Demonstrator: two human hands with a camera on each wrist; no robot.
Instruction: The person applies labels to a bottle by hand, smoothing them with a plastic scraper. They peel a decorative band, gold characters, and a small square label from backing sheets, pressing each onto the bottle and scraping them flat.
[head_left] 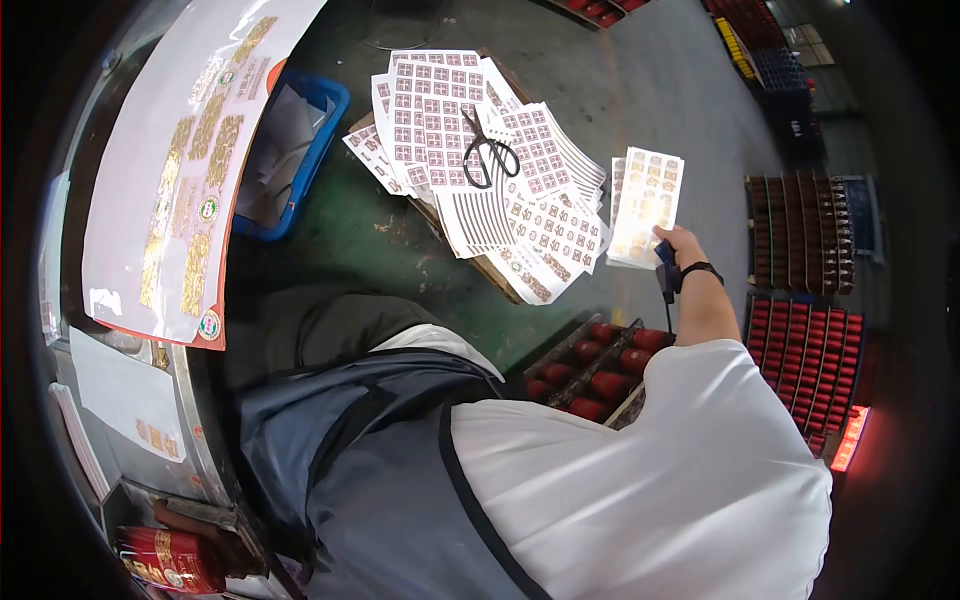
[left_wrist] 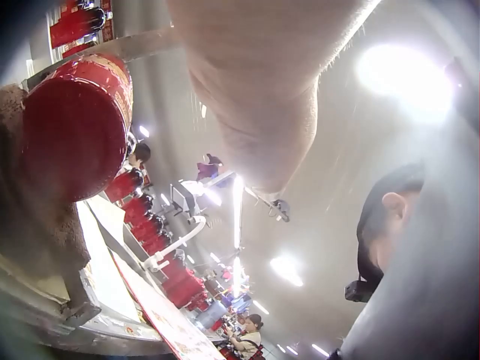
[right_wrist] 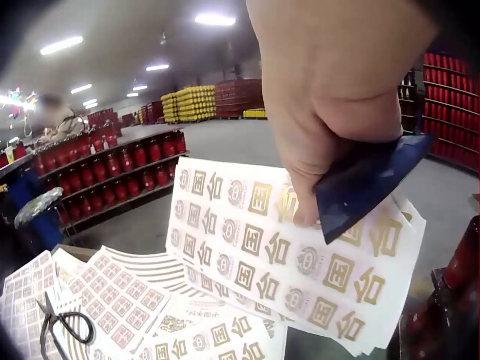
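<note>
Out to the right, my right hand (head_left: 682, 246) grips several white label sheets (head_left: 645, 205) printed with gold characters. In the right wrist view, the thumb presses on the face of these sheets, and a dark blue flat scraper-like piece (right_wrist: 367, 184) is tucked in the same hand. Below and to the left lies a fanned pile of printed sheets (head_left: 430, 110), with black-handled scissors (head_left: 490, 160) on top. Part of my left hand or wrist (left_wrist: 255, 97) fills the top of the left wrist view; its fingers are hidden. A red bottle (left_wrist: 75, 139) lies beside it.
A slanted panel (head_left: 150, 130) with gold-printed labels stands at the left above the metal bench. Behind it sits a blue bin (head_left: 325, 110). A crate of red bottles (head_left: 590, 370) is close by my right arm. Stacked racks (head_left: 805, 360) line the far right.
</note>
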